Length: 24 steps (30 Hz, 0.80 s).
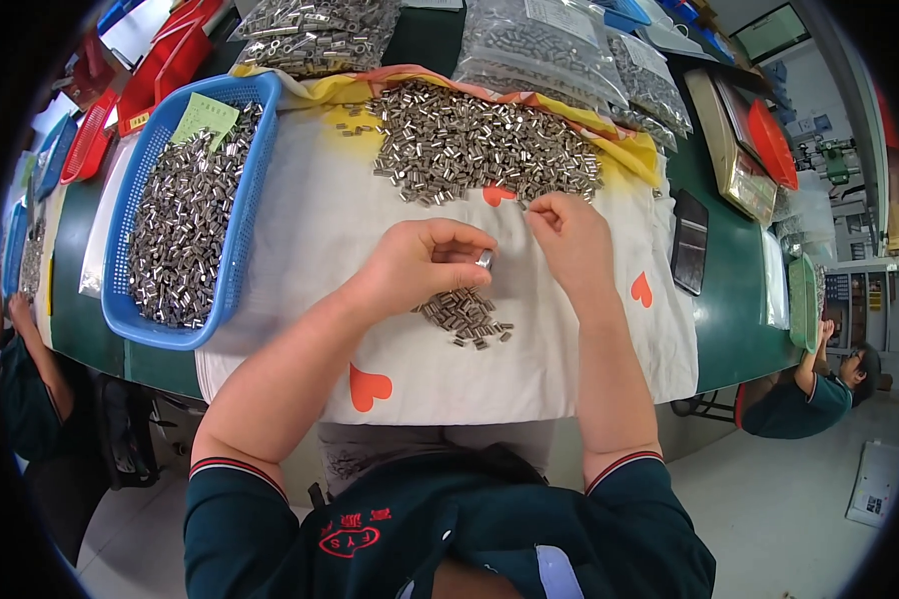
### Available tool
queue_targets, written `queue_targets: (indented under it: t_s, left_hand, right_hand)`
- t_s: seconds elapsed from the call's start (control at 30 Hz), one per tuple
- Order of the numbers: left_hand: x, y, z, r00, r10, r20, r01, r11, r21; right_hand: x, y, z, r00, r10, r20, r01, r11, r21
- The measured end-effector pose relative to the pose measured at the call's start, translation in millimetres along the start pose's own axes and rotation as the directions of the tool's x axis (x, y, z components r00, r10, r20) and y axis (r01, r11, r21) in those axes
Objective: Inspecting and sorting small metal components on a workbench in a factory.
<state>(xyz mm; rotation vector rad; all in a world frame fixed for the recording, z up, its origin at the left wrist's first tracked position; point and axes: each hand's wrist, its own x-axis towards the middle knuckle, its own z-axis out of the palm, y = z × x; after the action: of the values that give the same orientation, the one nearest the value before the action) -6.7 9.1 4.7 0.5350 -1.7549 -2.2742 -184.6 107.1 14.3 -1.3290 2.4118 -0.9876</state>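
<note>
My left hand [425,258] is closed, thumb and fingers pinching a shiny small metal cylinder [484,260] above the white cloth. Just below it lies a small heap of short metal cylinders [469,317]. My right hand [572,240] is further right, its thumb and fingertips pressed together at the near edge of a large pile of metal cylinders [479,140]. Whatever those fingertips hold is too small or hidden to make out. Under both hands spreads the white cloth [300,270], printed with orange-red hearts and bordered in yellow and orange.
A blue basket [247,200] full of metal cylinders, with a green note, stands at the left. Clear bags of metal parts [539,50] line the back. A black phone [689,243] and an orange-red tray [772,145] are at the right. Co-workers [819,399] sit at both sides.
</note>
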Motion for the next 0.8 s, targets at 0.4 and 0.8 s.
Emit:
queue_targets:
  t_s: [0.4,0.8]
  left_hand:
    - [1,0,-6,0.997,-0.004,-0.081,-0.007,0.99,-0.139]
    - [2,-2,-5,0.994,-0.019,-0.111,0.01,0.997,-0.08]
  right_hand:
    - [-10,-17,6,0.948,-0.319,-0.001,0.31,0.923,-0.226]
    - [-28,-37,-1,0.956,-0.258,0.139,0.197,0.917,0.346]
